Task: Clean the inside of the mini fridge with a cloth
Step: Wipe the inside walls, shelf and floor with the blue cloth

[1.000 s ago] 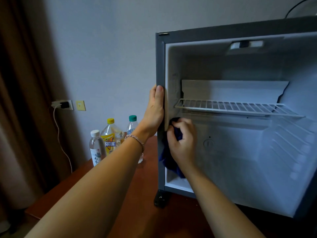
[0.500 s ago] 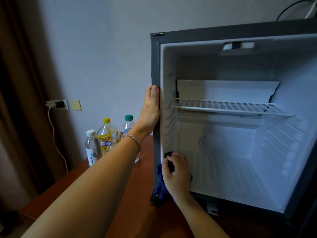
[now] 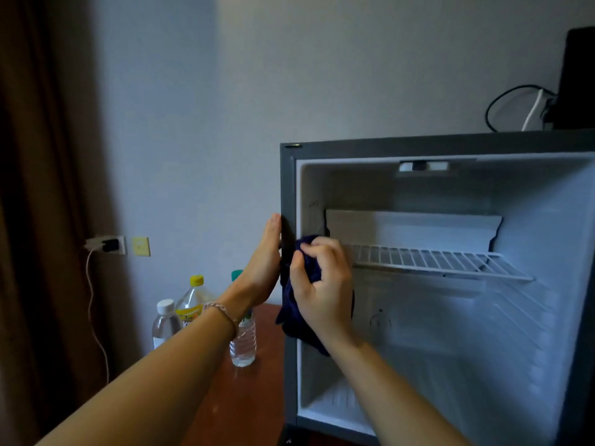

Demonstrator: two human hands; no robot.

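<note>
Raised from floor, right hand [image 3: 323, 286] clutching dark cloth [image 3: 297, 320], left hand [image 3: 265, 268] flat on fridge [image 3: 288, 188], labels unreadable.

3 bottles [image 3: 243, 336] are set on the table [image 3: 257, 394] left of the fridge [image 3: 288, 188]; a shelf [image 3: 431, 262] is fitted inside.

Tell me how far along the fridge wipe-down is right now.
Done: the mini fridge stands open and looks emptied, with three bottles out on the table. In hand: the right hand presses the dark blue cloth at the left inner wall by the wire shelf, while the left hand braces the outer side. Left: which surfaces are already wiped cannot be told.
</note>
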